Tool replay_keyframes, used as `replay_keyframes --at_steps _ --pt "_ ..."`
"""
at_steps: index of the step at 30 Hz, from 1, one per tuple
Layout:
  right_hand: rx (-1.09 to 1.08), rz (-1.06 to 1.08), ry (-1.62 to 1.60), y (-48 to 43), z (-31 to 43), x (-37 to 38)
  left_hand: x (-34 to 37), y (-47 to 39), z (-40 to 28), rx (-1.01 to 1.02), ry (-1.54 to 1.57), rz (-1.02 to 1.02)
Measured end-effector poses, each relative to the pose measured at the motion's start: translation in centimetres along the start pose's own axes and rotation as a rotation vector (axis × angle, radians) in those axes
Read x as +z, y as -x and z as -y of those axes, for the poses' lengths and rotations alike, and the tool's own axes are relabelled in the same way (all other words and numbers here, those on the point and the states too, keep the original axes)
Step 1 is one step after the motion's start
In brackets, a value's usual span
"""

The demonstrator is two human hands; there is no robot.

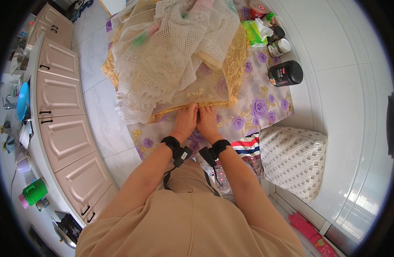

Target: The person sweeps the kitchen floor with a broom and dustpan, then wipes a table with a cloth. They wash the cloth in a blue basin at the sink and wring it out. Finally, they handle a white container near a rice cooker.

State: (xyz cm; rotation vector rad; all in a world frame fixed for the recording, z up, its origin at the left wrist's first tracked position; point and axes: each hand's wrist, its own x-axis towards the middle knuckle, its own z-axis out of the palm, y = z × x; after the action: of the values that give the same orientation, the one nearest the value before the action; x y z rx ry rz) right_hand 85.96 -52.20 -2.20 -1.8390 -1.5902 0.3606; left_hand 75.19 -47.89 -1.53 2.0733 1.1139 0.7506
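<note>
My left hand (186, 121) and my right hand (207, 120) are side by side at the near edge of a sheer cloth with a gold lace border (237, 67). The fingers of both are curled on its gold hem, thumbs close together. This cloth lies over a table covered with a purple-rose tablecloth (259, 107). White openwork lace cloth (181, 41) is heaped on top, with pink and green patches showing. A fringed white lace edge (136, 107) hangs at the left. Small pale pieces show through the sheer cloth just beyond my hands.
Along the table's right side stand a black jar (285, 73), a white-lidded jar (279, 47), a tissue pack (256, 32) and a red tub (258, 10). A patterned cushion (293, 160) is at the right by the tiled wall. Kitchen cabinets (63, 119) line the left.
</note>
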Motion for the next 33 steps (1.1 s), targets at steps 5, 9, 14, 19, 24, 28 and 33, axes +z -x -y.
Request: replay_keyframes --at_steps 5,9,14,19,24,28,33 --pt "-0.04 -0.055 0.081 1.5 -0.4 -1.5 -0.6 0.9 -0.5 -0.002 -0.015 0.046" --pt "0.104 -0.06 0.227 2.0 -0.3 -1.8 -0.5 0.8 -0.8 0.061 0.005 -0.026" --pt "-0.054 -0.03 0.227 0.6 -1.8 -1.0 -0.3 0.6 -1.0 0.066 0.01 0.003" --pt "-0.084 0.041 0.192 -0.6 -2.5 -0.6 -0.2 0.7 -0.6 0.073 0.008 -0.033" --pt "-0.078 -0.014 0.132 1.3 -1.2 -0.8 0.0 0.3 -0.2 0.067 -0.054 -0.035" --pt "-0.059 0.075 0.157 0.0 -0.8 -0.6 -0.1 -0.6 -0.1 0.031 -0.019 -0.013" --pt "-0.026 0.154 0.296 -1.7 -1.3 0.0 -0.3 -2.6 0.4 -0.074 -0.019 0.09"
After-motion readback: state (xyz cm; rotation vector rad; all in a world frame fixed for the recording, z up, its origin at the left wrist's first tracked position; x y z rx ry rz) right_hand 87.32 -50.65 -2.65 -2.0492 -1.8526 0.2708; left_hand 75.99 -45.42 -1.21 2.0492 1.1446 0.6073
